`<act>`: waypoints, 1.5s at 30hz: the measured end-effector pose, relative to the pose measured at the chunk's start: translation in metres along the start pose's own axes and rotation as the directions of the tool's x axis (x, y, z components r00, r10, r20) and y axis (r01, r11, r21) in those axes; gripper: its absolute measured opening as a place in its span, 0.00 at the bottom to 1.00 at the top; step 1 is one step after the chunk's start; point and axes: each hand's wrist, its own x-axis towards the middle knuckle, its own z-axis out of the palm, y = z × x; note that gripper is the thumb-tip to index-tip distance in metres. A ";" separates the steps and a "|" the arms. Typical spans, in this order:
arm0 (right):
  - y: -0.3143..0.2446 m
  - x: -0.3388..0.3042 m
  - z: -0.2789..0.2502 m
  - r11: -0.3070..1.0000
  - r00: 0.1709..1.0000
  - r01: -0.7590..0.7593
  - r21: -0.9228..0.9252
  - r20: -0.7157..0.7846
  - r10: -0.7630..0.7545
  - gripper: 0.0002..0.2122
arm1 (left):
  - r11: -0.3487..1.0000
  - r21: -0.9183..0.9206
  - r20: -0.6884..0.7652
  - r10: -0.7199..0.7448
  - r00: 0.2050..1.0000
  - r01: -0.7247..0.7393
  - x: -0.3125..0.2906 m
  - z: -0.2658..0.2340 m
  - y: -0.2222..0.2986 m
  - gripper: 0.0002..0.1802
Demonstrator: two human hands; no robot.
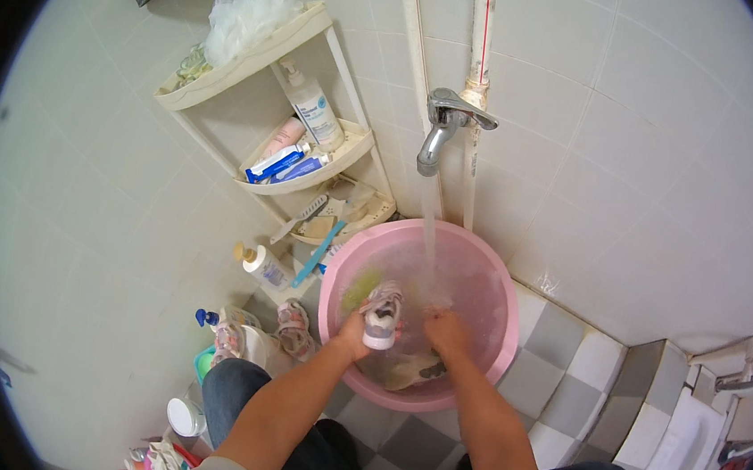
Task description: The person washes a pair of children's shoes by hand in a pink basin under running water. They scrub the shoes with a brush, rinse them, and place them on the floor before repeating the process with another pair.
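My left hand (pixel 352 335) grips a small pale pink and white shoe (pixel 382 318) above the water in a pink basin (pixel 512 323), on the basin's left side. My right hand (pixel 447 332) is to the right of the shoe, with its fingers curled where the tap water comes down. Whatever those fingers hold, if anything, is hidden. A running stream falls into the basin from a chrome tap (pixel 444 133). Cloudy water covers part of a tan and dark item (pixel 414 373) near the front. Something yellow-green (pixel 361 287) lies in the water behind the shoe.
A cream corner shelf (pixel 277 43) with bottles and tubes stands at the back left. A pump bottle (pixel 266 267), pink sandals (pixel 296 330) and a white-lidded jar (pixel 185 416) are left of the basin. A tiled step (pixel 617 404) rises on the right.
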 end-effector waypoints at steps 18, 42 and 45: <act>-0.046 -0.028 0.029 0.957 0.970 0.243 -0.156 0.012 -0.244 0.19 | 0.975 -0.082 -0.024 -0.208 0.978 0.206 -0.010 -0.002 0.012 0.23; -0.065 -0.065 0.019 0.943 0.938 0.296 -0.151 -0.139 -0.317 0.21 | 0.891 -0.428 -0.219 0.060 0.974 -0.152 0.039 0.024 0.014 0.21; -0.035 -0.028 -0.001 0.990 0.992 0.125 0.060 -0.008 -0.125 0.22 | 0.967 -0.187 -0.366 0.094 0.926 -0.172 0.031 0.034 0.000 0.21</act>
